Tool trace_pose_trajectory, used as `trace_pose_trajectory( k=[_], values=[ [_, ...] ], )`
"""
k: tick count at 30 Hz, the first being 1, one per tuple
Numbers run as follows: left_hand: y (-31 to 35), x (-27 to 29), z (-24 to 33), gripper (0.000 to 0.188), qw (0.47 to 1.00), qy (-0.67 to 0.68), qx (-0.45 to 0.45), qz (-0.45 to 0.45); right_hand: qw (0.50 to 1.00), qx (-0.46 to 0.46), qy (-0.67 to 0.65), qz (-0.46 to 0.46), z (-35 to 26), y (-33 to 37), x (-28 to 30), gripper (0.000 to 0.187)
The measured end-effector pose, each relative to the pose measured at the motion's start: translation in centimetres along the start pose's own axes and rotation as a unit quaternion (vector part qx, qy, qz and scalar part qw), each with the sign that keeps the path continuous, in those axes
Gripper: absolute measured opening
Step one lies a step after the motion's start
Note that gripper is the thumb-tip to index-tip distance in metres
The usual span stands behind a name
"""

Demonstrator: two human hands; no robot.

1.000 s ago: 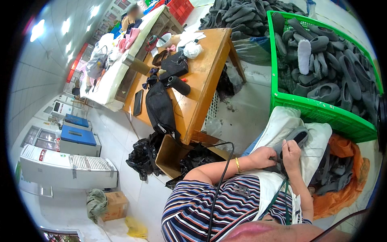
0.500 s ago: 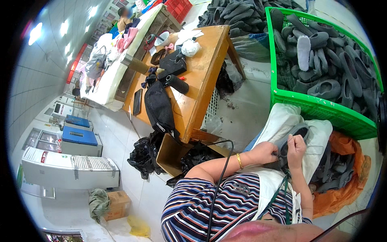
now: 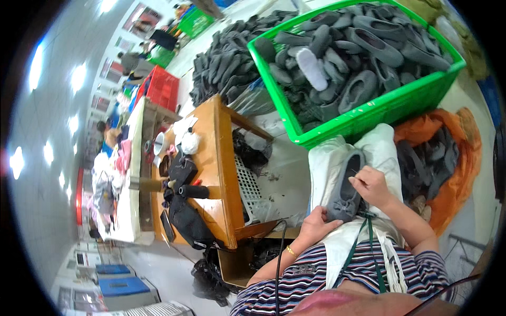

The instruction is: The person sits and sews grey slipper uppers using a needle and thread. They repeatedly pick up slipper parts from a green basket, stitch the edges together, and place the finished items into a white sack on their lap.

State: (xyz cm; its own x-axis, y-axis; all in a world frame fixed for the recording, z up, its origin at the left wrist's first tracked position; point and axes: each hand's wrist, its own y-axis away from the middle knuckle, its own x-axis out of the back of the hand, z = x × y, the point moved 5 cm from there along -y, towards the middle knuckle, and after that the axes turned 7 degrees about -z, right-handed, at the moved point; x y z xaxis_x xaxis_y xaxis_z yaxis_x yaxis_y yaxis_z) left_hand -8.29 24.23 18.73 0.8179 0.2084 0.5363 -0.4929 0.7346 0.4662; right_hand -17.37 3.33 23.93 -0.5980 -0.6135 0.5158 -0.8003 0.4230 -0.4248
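A grey felt slipper (image 3: pixel 345 187) lies across a white cloth (image 3: pixel 327 163) on my lap. My left hand (image 3: pixel 316 225) grips its toe end from below. My right hand (image 3: pixel 371 185) rests on the slipper's upper side with fingers pinched at the edge of its opening. Both forearms enter from the lower edge, the left one with a thin bracelet at the wrist.
A green plastic crate (image 3: pixel 369 113) full of grey slippers stands just ahead. An orange sack (image 3: pixel 458 174) with more slippers lies to my right. A wooden table (image 3: pixel 216 158) with bags and cups is to my left, and a heap of slippers (image 3: pixel 226 63) lies beyond it.
The view has swung and tilted, so the crate and table sit differently in the picture. Both hands stay on the same slipper; my right hand has shifted along its opening.
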Motion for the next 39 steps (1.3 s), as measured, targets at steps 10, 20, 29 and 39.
trace_pose_trajectory(
  k=[10,20,29,39],
  values=[
    [-2.1,-2.1,-1.9,0.035,0.992,0.097,-0.059,0.057,0.987,0.133,0.090,0.006,-2.8,0.5,0.9,0.021],
    [-5.4,10.1,0.9,0.013,0.829,0.402,-0.268,0.282,0.949,0.049,0.300,0.087,0.0,1.7,12.9,0.015],
    [-14.9,7.1,0.3,0.027,0.919,0.354,-0.165,0.050,0.899,-0.140,0.398,-0.121,9.9,7.3,14.8,0.024],
    [-12.1,7.8,0.7,0.036,0.975,0.046,-0.126,0.175,0.981,-0.114,0.085,-0.135,7.8,-0.5,1.9,0.020]
  ],
)
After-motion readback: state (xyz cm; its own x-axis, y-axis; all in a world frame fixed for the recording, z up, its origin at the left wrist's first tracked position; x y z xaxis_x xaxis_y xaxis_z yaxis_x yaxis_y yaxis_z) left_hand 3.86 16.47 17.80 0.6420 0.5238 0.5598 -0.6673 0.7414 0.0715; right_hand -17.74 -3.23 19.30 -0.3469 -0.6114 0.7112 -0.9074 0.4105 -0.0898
